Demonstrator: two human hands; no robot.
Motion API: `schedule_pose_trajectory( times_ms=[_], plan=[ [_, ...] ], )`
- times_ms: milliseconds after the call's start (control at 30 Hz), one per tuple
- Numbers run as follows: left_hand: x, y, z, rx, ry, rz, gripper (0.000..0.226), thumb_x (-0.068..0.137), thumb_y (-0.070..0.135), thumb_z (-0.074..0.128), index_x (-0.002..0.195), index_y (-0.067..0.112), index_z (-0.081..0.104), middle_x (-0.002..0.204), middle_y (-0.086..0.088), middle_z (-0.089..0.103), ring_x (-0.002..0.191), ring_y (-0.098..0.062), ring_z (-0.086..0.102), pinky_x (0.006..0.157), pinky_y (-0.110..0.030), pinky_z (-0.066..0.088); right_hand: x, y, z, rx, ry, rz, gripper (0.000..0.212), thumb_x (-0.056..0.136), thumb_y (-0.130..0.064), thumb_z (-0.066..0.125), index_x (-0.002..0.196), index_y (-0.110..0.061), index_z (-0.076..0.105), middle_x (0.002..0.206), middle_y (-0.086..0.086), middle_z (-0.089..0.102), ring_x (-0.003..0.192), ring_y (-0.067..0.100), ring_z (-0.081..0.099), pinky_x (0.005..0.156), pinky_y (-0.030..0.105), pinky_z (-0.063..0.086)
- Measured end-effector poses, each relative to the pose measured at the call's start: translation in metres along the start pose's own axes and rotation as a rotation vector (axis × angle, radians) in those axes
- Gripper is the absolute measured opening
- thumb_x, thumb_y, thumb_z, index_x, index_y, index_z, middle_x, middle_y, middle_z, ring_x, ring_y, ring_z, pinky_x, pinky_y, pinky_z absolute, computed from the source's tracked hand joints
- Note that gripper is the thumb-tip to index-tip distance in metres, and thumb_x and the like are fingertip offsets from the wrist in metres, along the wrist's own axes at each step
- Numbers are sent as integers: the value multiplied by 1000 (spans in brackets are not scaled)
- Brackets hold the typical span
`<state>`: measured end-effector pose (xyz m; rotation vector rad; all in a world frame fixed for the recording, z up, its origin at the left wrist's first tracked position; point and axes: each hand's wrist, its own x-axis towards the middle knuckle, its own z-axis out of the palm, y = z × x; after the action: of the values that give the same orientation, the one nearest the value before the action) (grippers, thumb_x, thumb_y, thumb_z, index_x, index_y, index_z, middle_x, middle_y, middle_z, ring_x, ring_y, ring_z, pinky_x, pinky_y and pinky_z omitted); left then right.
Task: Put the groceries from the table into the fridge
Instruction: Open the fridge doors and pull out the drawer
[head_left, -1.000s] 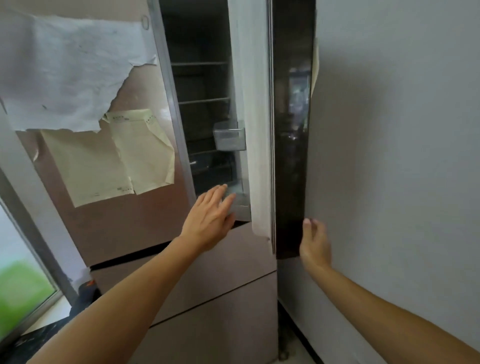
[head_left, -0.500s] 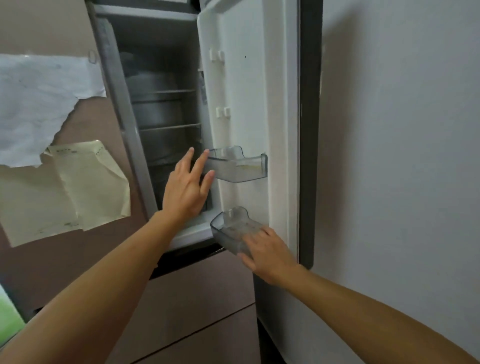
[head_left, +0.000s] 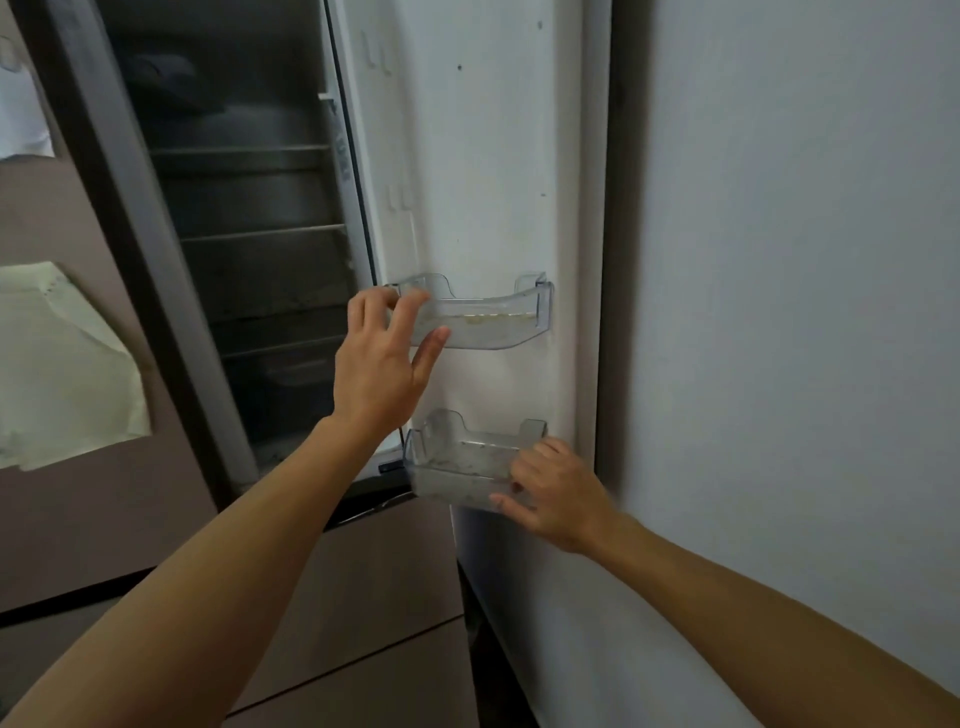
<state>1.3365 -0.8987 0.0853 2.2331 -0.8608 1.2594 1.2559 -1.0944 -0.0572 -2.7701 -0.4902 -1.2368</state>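
Left hand (head_left: 387, 364), fingers spread and holding nothing, has its fingertips at the near end of the upper door bin (head_left: 488, 322), whose length runs rightward across the fridge door (head_left: 483, 156). Below and to its right, the right hand (head_left: 558, 491) grips the lower door bin (head_left: 457, 467) by its front corner. Fridge shelves (head_left: 260, 234) lie just to the left; no groceries are in view. Since half a second ago the door has swung wider.

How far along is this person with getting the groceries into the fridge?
Done: the white fridge door stands open. In hand: the left hand touches the upper clear plastic door bin, and the right hand grips the lower clear plastic door bin. Left: everything else; no groceries are in view, and both bins hold none.
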Motion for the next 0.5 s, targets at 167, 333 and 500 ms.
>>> schedule_pose_trajectory(
  times_ms=[167, 333, 500],
  plan=[
    [-4, -4, -6, -8, -56, 3, 53, 94, 52, 39, 139, 23, 39, 139, -14, 39, 129, -28, 35, 78, -35, 48, 0, -2, -1, 13, -38, -8, 36, 90, -51, 48, 82, -17, 57, 77, -1, 56, 72, 18, 50, 79, 32, 42],
    [-43, -40, -31, -10, -115, -60, 49, 94, 33, 53, 139, 17, 40, 143, -12, 37, 125, -26, 41, 90, -36, 44, 24, -36, -10, -47, 11, -20, 32, 88, -44, 49, 99, -18, 62, 92, 1, 62, 83, 21, 57, 75, 34, 42],
    [-127, -121, -68, 2, -256, -409, 26, 95, 26, 52, 115, 12, 58, 111, -5, 57, 96, -21, 56, 75, -29, 43, 65, -102, 9, 34, 10, -68, 27, 87, -39, 51, 96, -17, 63, 91, 2, 62, 83, 21, 57, 73, 34, 44]
  ],
)
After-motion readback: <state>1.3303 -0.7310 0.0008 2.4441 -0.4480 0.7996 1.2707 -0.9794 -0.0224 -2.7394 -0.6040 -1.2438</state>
